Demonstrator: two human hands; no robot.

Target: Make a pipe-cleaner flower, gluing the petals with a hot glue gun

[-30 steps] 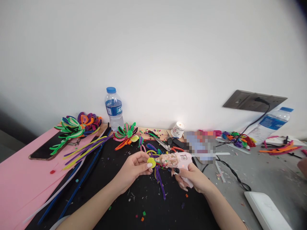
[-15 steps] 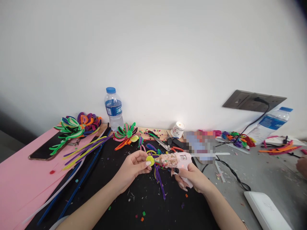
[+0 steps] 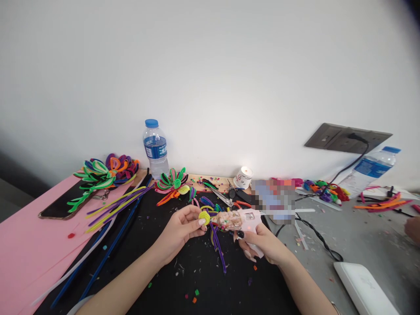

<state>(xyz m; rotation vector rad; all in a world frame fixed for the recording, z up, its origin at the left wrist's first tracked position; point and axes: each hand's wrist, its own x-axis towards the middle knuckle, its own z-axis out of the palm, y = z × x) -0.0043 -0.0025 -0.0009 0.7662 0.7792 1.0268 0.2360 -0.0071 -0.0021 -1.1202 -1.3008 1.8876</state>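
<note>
Between the thumb and fingers of my left hand point(image 3: 183, 227) is a small yellow coiled disc point(image 3: 204, 217). My right hand point(image 3: 259, 243) is wrapped round the handle of a pale pink glue gun point(image 3: 249, 220), whose front part is crusted with glue and coloured bits. The gun points left, its tip close beside the yellow disc; whether they touch cannot be made out. Purple and yellow pipe cleaners point(image 3: 218, 251) lie on the black mat point(image 3: 170, 288) just below and behind the gun.
A water bottle point(image 3: 155, 151), pipe-cleaner flowers point(image 3: 175, 181), a white cup point(image 3: 243, 177) and scissors point(image 3: 223, 197) stand or lie along the wall. Left is a phone point(image 3: 62, 203); right are a black cable point(image 3: 321, 240), a white case point(image 3: 364, 286) and another person's hand point(image 3: 412, 229).
The yellow disc in my left hand has tilted and shifted slightly left and up. My right hand and the glue gun have barely moved.
</note>
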